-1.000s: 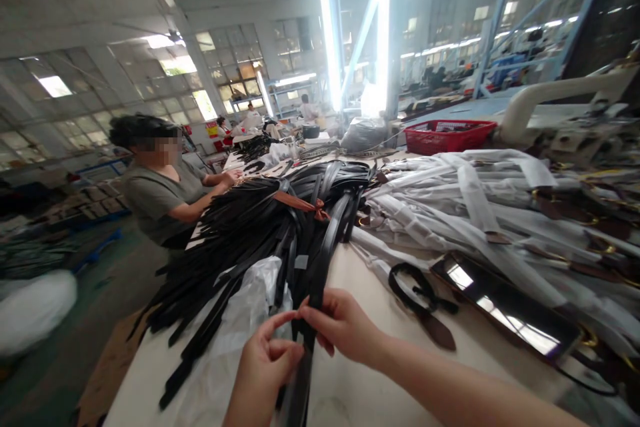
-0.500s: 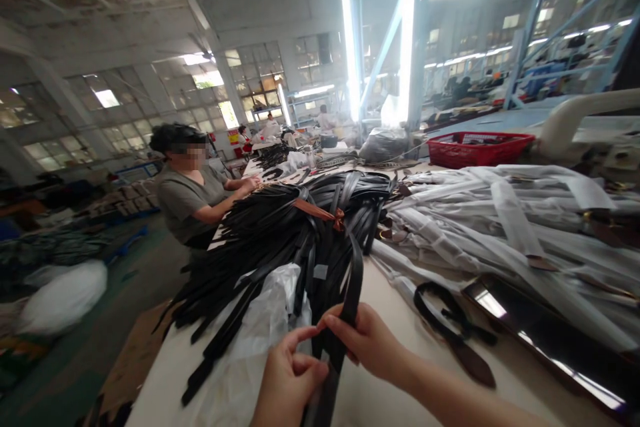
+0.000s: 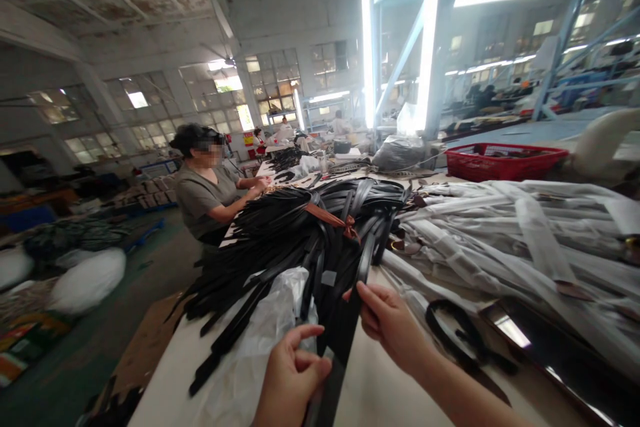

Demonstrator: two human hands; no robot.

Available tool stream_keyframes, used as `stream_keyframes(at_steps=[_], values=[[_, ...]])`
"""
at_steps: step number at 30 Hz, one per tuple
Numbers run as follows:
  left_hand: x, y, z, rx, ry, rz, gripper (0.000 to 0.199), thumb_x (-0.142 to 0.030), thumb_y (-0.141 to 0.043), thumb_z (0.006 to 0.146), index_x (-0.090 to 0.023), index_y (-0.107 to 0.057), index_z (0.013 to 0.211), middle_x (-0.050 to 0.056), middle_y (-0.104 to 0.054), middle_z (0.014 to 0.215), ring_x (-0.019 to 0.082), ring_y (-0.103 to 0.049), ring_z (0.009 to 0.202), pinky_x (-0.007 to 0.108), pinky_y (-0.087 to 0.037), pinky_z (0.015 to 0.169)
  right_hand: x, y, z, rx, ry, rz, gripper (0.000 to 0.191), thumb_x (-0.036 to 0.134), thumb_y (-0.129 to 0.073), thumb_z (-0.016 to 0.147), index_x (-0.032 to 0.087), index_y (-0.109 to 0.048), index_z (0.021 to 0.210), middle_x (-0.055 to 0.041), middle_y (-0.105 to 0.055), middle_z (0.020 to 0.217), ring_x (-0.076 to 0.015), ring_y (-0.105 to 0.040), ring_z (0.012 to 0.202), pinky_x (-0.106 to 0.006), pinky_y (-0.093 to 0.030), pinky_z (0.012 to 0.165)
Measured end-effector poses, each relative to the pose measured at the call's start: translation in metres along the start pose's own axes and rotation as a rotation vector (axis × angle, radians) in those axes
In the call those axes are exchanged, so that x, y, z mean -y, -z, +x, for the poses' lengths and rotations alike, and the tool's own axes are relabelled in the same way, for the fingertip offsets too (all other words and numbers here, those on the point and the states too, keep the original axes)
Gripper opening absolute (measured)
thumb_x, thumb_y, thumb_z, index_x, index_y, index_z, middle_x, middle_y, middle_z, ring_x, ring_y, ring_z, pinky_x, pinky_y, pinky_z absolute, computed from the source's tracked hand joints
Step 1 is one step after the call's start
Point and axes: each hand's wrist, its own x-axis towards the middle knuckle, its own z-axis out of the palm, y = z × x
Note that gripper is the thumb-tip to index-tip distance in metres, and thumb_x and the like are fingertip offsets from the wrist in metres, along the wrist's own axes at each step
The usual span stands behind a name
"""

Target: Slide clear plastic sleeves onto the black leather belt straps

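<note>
A black strap [image 3: 345, 340] runs from the pile of black straps [image 3: 280, 227] down to the bottom edge. My right hand [image 3: 393, 323] pinches it between thumb and fingers, partway up. Lower down, my left hand [image 3: 293, 373] has its thumb pressed on the strap's left side beside a small clear piece, with the index finger stretched out above. A brown tie [image 3: 327, 217] is knotted around the pile. Crumpled translucent wrapping [image 3: 273, 320] lies left of the strap.
White-wrapped straps [image 3: 475, 233] cover the right side, with a red basket [image 3: 505, 161] behind them. A coiled black strap [image 3: 453, 333] and a dark glossy panel [image 3: 560, 353] lie at right. Across the pile, a person [image 3: 207, 187] stands at the table's left side.
My right hand has moved up along the strap and away from my left hand. The strap's raised loop has flattened. The whole view has shifted slightly.
</note>
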Motion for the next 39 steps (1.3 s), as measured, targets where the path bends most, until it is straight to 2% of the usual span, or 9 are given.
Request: stream_keyframes(at_steps=[5,9,11,18,21,24,29,35,39], values=[[-0.015,0.003,-0.001,-0.04,-0.04,-0.021,0.058,-0.038,-0.081,0.058,-0.01,-0.058,0.104,-0.008,-0.05,0.041,0.006,-0.037,0.036,0.018,-0.025,0.04,-0.015,-0.02,-0.014,0.2,-0.046,-0.184,0.051,0.061,-0.066,0.072,0.014,-0.055,0.057,0.0068,-0.036,0.038,-0.0039,-0.028,0.033,-0.019,-0.017,0.034],[-0.021,0.003,-0.013,-0.01,0.014,0.103,0.056,-0.027,-0.077,0.057,-0.01,-0.057,0.107,-0.008,-0.054,0.043,0.009,-0.043,0.036,0.02,-0.031,0.039,-0.005,-0.01,-0.006,0.094,-0.113,0.251,0.041,0.051,-0.072,0.073,0.014,-0.065,0.089,0.0113,-0.027,0.046,-0.0036,-0.019,0.041,-0.016,-0.018,0.038],[-0.027,-0.001,-0.017,-0.002,0.047,0.179,0.053,-0.021,-0.073,0.058,-0.01,-0.057,0.107,-0.007,-0.058,0.045,0.01,-0.046,0.038,0.02,-0.034,0.039,0.0,-0.002,0.001,0.012,-0.125,0.388,0.038,0.047,-0.074,0.072,0.014,-0.066,0.086,0.0119,-0.024,0.047,-0.0037,-0.015,0.043,-0.017,-0.014,0.039],[-0.051,-0.015,-0.003,-0.064,-0.03,0.186,0.051,-0.029,-0.075,0.058,-0.01,-0.057,0.102,-0.003,-0.062,0.049,0.011,-0.051,0.041,0.019,-0.034,0.042,-0.006,-0.008,-0.008,0.22,-0.044,-0.004,0.038,0.047,-0.074,0.071,0.011,-0.064,0.072,0.0069,-0.039,0.043,-0.0045,-0.031,0.039,-0.02,-0.02,0.04],[-0.05,-0.015,0.001,-0.047,-0.035,0.211,0.048,-0.028,-0.073,0.06,-0.01,-0.057,0.102,-0.004,-0.06,0.047,0.01,-0.048,0.039,0.019,-0.034,0.041,-0.004,-0.004,-0.003,0.12,-0.045,0.109,0.038,0.051,-0.069,0.075,0.013,-0.063,0.08,0.0092,-0.034,0.048,-0.0045,-0.027,0.042,-0.019,-0.021,0.041],[-0.049,-0.017,0.003,-0.054,-0.038,0.238,0.047,-0.028,-0.072,0.06,-0.01,-0.058,0.102,-0.001,-0.064,0.05,0.014,-0.054,0.042,0.022,-0.039,0.042,-0.003,0.003,0.006,0.016,0.006,0.134,0.04,0.052,-0.065,0.078,0.014,-0.058,0.068,0.0091,-0.032,0.047,-0.0045,-0.024,0.042,-0.02,-0.018,0.041],[-0.058,-0.026,0.01,-0.103,-0.129,0.295,0.043,-0.023,-0.069,0.064,-0.011,-0.058,0.103,-0.001,-0.064,0.05,0.013,-0.054,0.043,0.021,-0.038,0.045,-0.006,0.002,0.004,0.097,0.06,-0.167,0.053,0.052,-0.065,0.077,0.014,-0.048,0.045,0.0036,-0.041,0.038,-0.0047,-0.032,0.037,-0.022,-0.017,0.041],[-0.059,-0.034,0.012,-0.069,-0.147,0.363,0.039,-0.018,-0.067,0.062,-0.011,-0.059,0.1,0.001,-0.065,0.049,0.016,-0.056,0.043,0.023,-0.04,0.044,0.002,0.009,0.012,-0.034,-0.036,0.135,0.041,0.053,-0.069,0.073,0.014,-0.058,0.074,0.0093,-0.036,0.048,-0.0043,-0.029,0.041,-0.018,-0.021,0.04],[-0.059,-0.041,0.021,-0.089,-0.198,0.388,0.036,-0.02,-0.065,0.066,-0.012,-0.059,0.101,0.001,-0.065,0.052,0.017,-0.06,0.048,0.025,-0.042,0.048,0.001,0.009,0.013,0.021,0.009,0.07,0.041,0.05,-0.075,0.067,0.013,-0.055,0.064,0.0059,-0.045,0.047,-0.0054,-0.037,0.042,-0.018,-0.028,0.04]])
